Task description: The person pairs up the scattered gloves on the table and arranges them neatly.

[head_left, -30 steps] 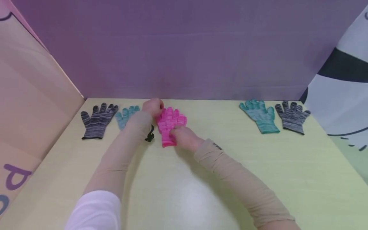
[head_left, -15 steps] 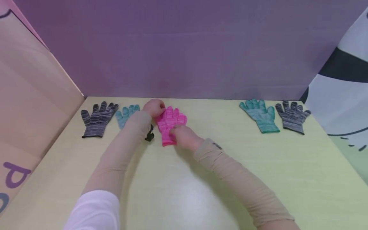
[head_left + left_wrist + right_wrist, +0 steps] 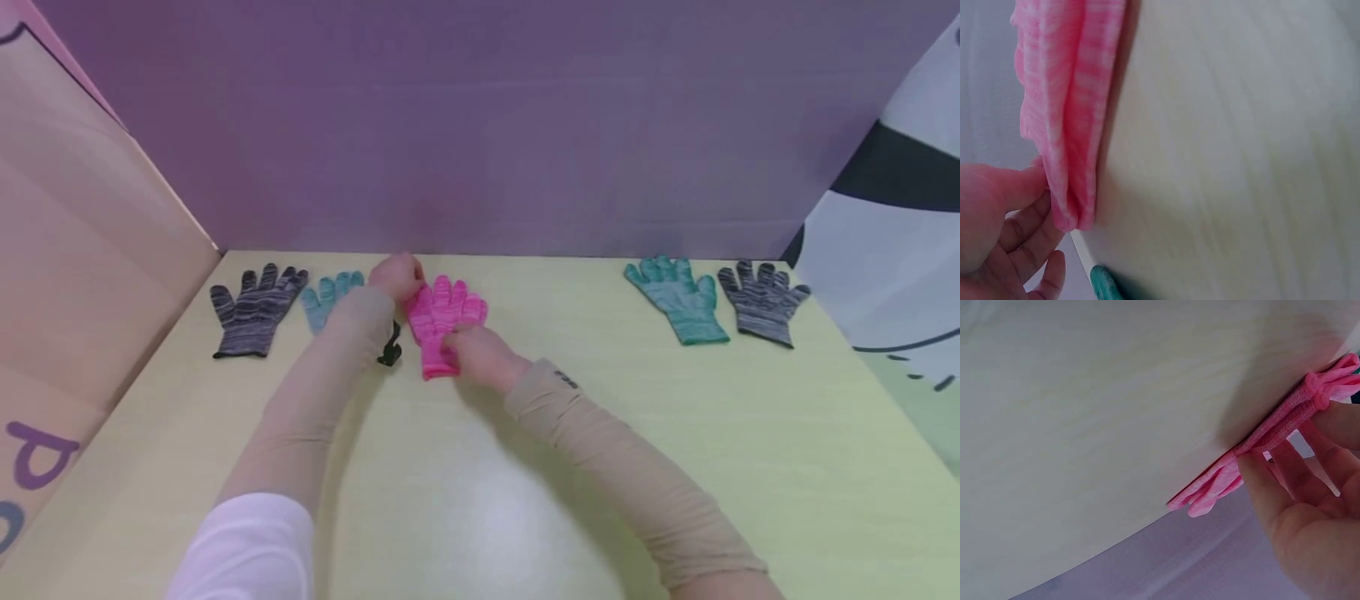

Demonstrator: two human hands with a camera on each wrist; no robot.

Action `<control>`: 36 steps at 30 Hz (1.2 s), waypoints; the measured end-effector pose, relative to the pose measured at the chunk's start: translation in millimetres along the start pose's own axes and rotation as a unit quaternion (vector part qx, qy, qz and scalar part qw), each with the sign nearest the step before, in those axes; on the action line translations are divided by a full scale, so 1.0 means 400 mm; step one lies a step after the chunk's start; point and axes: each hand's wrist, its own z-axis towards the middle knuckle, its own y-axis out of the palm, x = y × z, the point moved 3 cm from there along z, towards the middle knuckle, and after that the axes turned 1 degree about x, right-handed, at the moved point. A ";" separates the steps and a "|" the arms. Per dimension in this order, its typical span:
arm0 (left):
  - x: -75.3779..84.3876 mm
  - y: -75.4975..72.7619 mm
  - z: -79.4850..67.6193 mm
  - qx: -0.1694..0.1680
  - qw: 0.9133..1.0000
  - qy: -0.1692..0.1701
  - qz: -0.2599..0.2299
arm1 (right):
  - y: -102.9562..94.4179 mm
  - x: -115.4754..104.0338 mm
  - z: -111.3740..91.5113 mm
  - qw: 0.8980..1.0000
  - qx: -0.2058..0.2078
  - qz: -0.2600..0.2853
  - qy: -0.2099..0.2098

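Observation:
A pink knit glove [image 3: 438, 310] lies flat at the back of the table, left of centre, with its fingers toward the back wall. My left hand [image 3: 397, 277] is at its upper left edge. In the left wrist view, the thumb and fingers of the left hand [image 3: 997, 219] pinch a fingertip of the pink glove [image 3: 1075, 106]. My right hand [image 3: 483, 354] holds its right edge just above the cuff. In the right wrist view, the right hand [image 3: 1322, 519] has thumb and fingertips along the edge of the pink glove [image 3: 1285, 422], where stacked layers show.
A dark grey glove [image 3: 255, 315] and a teal glove [image 3: 326, 302] lie to the left, the teal one partly behind my left forearm. On the right lie another teal glove [image 3: 681, 302] and another grey glove [image 3: 765, 304]. A purple wall [image 3: 495, 167] closes the back.
My left hand has shifted very slightly left at the pink glove's upper edge. The right hand and the gloves keep their places.

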 end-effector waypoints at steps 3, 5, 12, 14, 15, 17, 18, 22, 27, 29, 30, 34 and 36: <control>0.005 0.001 -0.006 0.006 1.000 0.000 0.015 | 0.003 -0.003 0.002 1.000 -0.001 -0.007 -0.001; 0.009 -0.001 -0.009 0.010 1.000 0.000 0.026 | 0.003 -0.005 0.002 1.000 -0.001 -0.009 0.000; -0.004 0.002 -0.006 0.021 0.999 0.002 0.033 | 0.002 -0.011 0.000 1.000 -0.006 -0.013 -0.001; -0.011 0.005 -0.004 0.023 0.999 0.000 0.033 | 0.004 -0.013 -0.001 1.000 -0.007 -0.014 -0.007; -0.014 0.008 -0.003 0.022 0.999 -0.002 0.034 | 0.004 -0.013 -0.002 1.000 -0.010 -0.011 -0.008; -0.016 0.011 -0.003 0.021 0.999 -0.003 0.037 | 0.005 -0.013 -0.004 1.000 -0.013 -0.008 -0.016; -0.016 0.012 -0.004 0.020 0.999 -0.004 0.038 | 0.005 -0.013 -0.006 1.000 -0.014 -0.005 -0.019; -0.009 0.012 -0.009 0.015 0.999 -0.009 0.039 | 0.005 -0.007 -0.011 0.999 -0.023 0.007 -0.027; 0.006 0.004 -0.012 0.014 0.999 -0.007 0.035 | -0.001 0.000 -0.011 0.999 -0.024 0.006 -0.024; 0.009 0.002 -0.012 0.011 0.999 -0.008 0.033 | -0.002 0.002 -0.010 0.999 -0.025 0.002 -0.023; 0.011 0.002 -0.012 0.010 0.999 -0.009 0.032 | -0.003 0.002 -0.010 0.999 -0.026 0.001 -0.021; 0.021 0.001 -0.013 0.005 0.999 -0.002 0.036 | -0.004 0.004 -0.010 0.999 -0.028 -0.002 -0.018; 0.030 0.000 -0.013 0.004 0.999 0.007 0.037 | -0.005 0.005 -0.011 1.000 -0.026 -0.001 -0.018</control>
